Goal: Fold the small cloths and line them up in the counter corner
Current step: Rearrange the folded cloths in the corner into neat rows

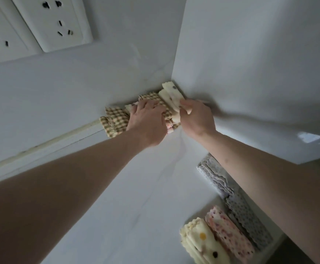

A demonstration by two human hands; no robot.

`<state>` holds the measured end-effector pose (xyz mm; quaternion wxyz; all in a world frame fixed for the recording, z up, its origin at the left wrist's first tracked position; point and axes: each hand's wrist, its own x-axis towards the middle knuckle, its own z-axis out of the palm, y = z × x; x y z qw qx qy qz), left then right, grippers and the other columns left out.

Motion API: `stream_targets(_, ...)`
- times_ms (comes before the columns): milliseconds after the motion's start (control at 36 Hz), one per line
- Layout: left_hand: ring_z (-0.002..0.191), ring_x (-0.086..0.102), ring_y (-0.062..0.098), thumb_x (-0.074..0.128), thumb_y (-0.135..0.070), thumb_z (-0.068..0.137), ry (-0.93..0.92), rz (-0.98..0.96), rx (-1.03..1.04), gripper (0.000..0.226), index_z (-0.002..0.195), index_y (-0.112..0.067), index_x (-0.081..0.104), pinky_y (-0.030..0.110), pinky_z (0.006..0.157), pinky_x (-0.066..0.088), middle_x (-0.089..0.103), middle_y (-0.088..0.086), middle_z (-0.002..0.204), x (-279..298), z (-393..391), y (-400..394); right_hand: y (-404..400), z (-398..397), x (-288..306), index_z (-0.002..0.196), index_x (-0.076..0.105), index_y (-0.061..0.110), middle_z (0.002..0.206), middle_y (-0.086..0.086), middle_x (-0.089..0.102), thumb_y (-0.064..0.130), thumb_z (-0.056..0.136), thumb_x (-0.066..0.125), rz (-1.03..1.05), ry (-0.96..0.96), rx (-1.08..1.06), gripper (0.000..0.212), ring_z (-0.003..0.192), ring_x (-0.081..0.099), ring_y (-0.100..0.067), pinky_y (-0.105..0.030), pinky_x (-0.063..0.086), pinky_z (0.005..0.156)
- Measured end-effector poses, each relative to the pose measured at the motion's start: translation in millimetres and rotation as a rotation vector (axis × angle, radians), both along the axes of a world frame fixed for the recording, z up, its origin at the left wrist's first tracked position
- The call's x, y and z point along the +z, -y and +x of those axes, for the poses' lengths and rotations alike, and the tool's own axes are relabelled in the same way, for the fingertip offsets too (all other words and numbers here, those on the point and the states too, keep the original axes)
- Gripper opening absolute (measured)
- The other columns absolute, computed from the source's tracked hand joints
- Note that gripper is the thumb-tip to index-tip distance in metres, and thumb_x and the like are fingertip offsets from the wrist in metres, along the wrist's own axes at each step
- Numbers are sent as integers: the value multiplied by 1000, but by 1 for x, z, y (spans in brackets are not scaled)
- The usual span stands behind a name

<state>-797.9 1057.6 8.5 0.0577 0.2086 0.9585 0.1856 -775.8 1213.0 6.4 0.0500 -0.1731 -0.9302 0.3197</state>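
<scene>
A row of folded small cloths stands in the far counter corner. Brown checked cloths [115,121] form its left part, and a cream cloth with dark dots [171,96] lies at the corner end. My left hand [146,122] lies flat on the middle of the row, pressing on the checked cloths. My right hand [197,119] pinches the near end of the cream dotted cloth between thumb and fingers. A pink-edged cloth [169,128] peeks out under my left hand.
Folded cloths lie at the near right on the white counter [117,197]: a grey dotted stack [215,178], a pink spotted cloth [229,231] and a cream cloth with a yellow dot [203,242]. White wall sockets [54,21] sit on the left wall.
</scene>
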Motion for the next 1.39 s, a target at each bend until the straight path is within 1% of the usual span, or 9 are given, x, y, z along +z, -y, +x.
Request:
stream_targets(56,143,24,19,48,-26,97,-12,81,-16,41,136,-31,55,39,121,17,40,-7,152,9,19,2,-8,17,6,123,69,25,132,7,65,19,97,55,-67,-30,-32,31,122,57,-13,-27,44,103)
stream_targets(167,140,26,11,55,-29,96,43,144,-57,33,128,-36,58,33,118,17,39,-15,148,23,69,11,-28,63,17,121,69,28,122,13,65,20,96,57,-177,-33,-89,29,107,60,-5,-5,41,76)
stream_targets(389,131,39,10,56,-51,93,441,93,-33,40,131,-39,52,33,114,34,45,-16,142,5,173,23,-57,160,11,121,71,18,122,0,72,20,94,65,-7,227,-20,28,111,68,-15,-25,49,99)
stream_targets(639,123,46,17,62,-72,76,665,-32,86,69,130,-32,48,34,100,38,51,-10,129,-22,255,-3,-42,197,-10,102,76,15,95,12,73,23,101,53,56,414,5,25,76,68,-13,-24,49,67)
stream_targets(750,120,49,17,64,-63,81,719,57,243,51,119,-32,53,33,96,43,53,-11,112,-33,263,-7,-24,203,-15,119,73,24,111,9,74,18,100,51,11,411,25,30,75,62,-3,-19,49,71)
stream_targets(972,108,59,22,59,-39,84,768,254,416,25,106,-29,58,37,90,52,60,-4,109,-38,242,13,-14,194,-9,94,75,28,98,7,76,11,93,58,50,279,-1,23,88,70,-10,-25,54,80)
stream_targets(1083,92,58,19,56,-25,89,788,402,524,19,108,-24,53,32,73,47,61,-3,100,-36,222,40,-21,185,-17,120,68,18,123,-10,70,41,89,56,109,335,-39,41,117,63,-31,-40,50,101)
stream_targets(1194,88,55,13,55,-21,92,836,505,610,26,117,-24,51,27,62,40,59,-2,105,-29,207,67,-13,185,-22,91,67,13,87,-9,75,41,90,63,72,458,-38,28,90,71,-31,-34,54,75)
stream_targets(1389,90,64,21,61,-10,84,851,598,585,27,102,-29,60,38,75,54,69,1,98,-10,174,102,11,166,-12,74,71,14,60,5,66,23,75,78,-112,528,28,11,60,63,-6,-19,40,50)
